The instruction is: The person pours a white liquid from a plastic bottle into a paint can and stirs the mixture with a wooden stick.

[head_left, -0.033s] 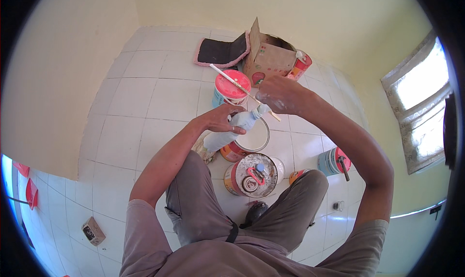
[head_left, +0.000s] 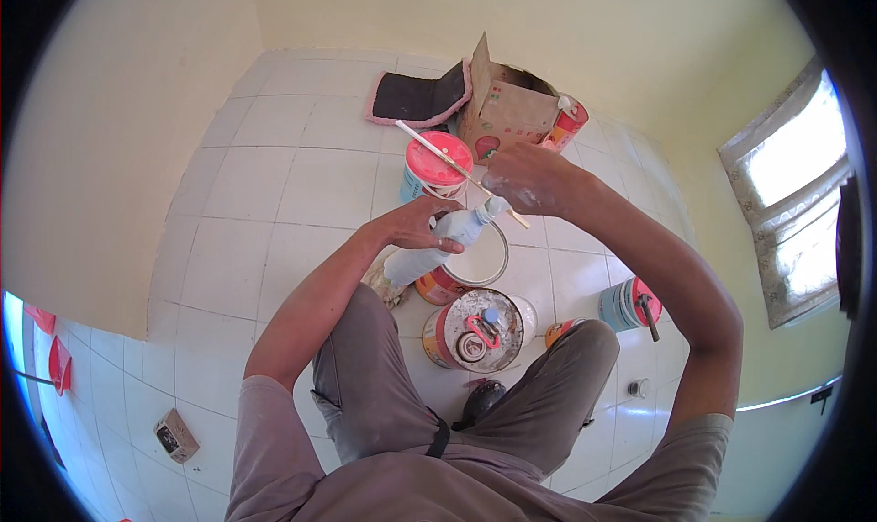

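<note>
My left hand (head_left: 420, 224) is wrapped round a pale, whitish plastic bottle (head_left: 411, 265), which is tilted with its crumpled-looking neck up to the right. Beside that neck, my right hand (head_left: 527, 179) is closed, with white smears on it; what its fingers hold is hidden. A thin pale stick (head_left: 429, 146) slants from above the pink-lidded bucket (head_left: 439, 158) down past the right hand; I cannot tell whether the hand touches it. Below the bottle stands an open can (head_left: 479, 254) of white paint-like liquid. Nearer me is a paint-stained metal can (head_left: 475, 331) with a red handle and blue cap.
A cardboard box (head_left: 516, 111) and a black mat with pink edging (head_left: 420, 97) are against the far wall. To the right stand a blue bucket (head_left: 621, 305) with a dark-handled tool across it and a small jar (head_left: 639, 389). A small box (head_left: 176, 436) lies at left.
</note>
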`<state>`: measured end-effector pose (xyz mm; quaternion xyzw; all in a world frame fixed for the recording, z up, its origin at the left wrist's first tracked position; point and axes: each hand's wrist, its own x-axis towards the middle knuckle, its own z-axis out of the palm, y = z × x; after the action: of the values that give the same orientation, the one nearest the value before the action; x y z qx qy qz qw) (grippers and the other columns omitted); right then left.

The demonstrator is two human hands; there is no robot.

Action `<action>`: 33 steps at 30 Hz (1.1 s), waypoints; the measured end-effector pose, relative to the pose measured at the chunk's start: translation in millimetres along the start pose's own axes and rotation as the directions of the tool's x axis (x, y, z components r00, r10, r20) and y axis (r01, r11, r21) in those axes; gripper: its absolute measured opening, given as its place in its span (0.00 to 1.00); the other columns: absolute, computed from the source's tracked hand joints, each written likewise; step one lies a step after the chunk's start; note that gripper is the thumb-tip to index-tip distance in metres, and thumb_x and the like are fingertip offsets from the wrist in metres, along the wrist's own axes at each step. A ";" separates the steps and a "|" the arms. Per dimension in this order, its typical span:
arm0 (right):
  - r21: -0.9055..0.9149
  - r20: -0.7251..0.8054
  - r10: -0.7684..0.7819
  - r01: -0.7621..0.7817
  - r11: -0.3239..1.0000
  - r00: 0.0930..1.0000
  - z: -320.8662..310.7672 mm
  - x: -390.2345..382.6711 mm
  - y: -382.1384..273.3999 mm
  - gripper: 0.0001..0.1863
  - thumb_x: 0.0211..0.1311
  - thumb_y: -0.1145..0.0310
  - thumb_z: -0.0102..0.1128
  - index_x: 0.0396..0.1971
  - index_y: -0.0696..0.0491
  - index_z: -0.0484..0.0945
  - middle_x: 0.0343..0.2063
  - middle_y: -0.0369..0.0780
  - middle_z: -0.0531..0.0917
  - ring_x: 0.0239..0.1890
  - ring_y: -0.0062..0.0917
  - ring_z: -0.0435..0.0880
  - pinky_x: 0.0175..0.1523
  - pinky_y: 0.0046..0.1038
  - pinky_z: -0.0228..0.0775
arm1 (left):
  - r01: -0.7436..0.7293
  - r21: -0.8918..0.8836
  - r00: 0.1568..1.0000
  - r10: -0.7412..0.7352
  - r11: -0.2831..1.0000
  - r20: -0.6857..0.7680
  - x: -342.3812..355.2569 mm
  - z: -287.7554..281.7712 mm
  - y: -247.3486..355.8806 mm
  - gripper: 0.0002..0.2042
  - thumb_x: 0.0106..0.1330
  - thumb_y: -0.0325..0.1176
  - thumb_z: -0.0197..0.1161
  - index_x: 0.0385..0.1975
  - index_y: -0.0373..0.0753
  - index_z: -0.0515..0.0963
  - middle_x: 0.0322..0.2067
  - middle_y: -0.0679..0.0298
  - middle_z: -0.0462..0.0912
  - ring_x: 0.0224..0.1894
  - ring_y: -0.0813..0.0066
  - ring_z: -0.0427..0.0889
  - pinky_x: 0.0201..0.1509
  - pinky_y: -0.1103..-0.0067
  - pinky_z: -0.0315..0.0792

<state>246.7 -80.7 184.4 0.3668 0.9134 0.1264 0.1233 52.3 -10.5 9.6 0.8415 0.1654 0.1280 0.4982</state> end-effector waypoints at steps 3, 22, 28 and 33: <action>-0.032 0.007 -0.007 0.007 0.999 1.000 -1.9 -0.4 -0.4 0.05 0.56 0.72 0.61 0.23 0.54 0.82 0.23 0.44 0.83 0.30 0.38 0.87 0.40 0.40 0.79 | -0.021 -0.001 0.999 0.020 1.000 -0.034 -1.2 0.1 1.2 0.38 0.53 0.51 0.80 0.60 0.36 0.76 0.54 0.53 0.83 0.58 0.58 0.81 0.58 0.65 0.79; -0.077 0.051 0.012 -0.008 0.997 0.999 -7.8 2.6 -4.4 0.04 0.55 0.72 0.64 0.23 0.54 0.84 0.22 0.44 0.84 0.29 0.37 0.89 0.38 0.38 0.81 | -0.014 -0.014 1.000 0.013 1.000 -0.024 -2.9 -1.4 3.1 0.38 0.52 0.51 0.80 0.61 0.36 0.75 0.55 0.53 0.83 0.58 0.58 0.81 0.59 0.63 0.79; -0.041 0.118 0.067 -0.063 0.997 0.991 -15.2 4.5 -9.3 0.06 0.55 0.73 0.63 0.21 0.56 0.84 0.23 0.46 0.82 0.34 0.40 0.87 0.42 0.40 0.78 | 0.026 0.008 0.999 -0.026 1.000 0.027 -1.1 -4.3 2.5 0.45 0.52 0.52 0.81 0.68 0.36 0.70 0.62 0.53 0.77 0.63 0.57 0.78 0.60 0.62 0.80; -0.046 0.129 0.085 -0.079 0.996 0.988 -18.0 2.9 -11.3 0.06 0.57 0.72 0.63 0.23 0.56 0.84 0.25 0.45 0.83 0.35 0.40 0.87 0.43 0.40 0.78 | 0.016 -0.002 0.999 -0.016 1.000 0.031 -0.6 -3.9 0.3 0.43 0.52 0.52 0.80 0.67 0.38 0.72 0.61 0.55 0.78 0.61 0.57 0.79 0.58 0.62 0.80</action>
<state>231.8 -89.1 197.2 0.4090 0.8847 0.1257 0.1849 50.3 -7.8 11.7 0.8414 0.1642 0.1113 0.5028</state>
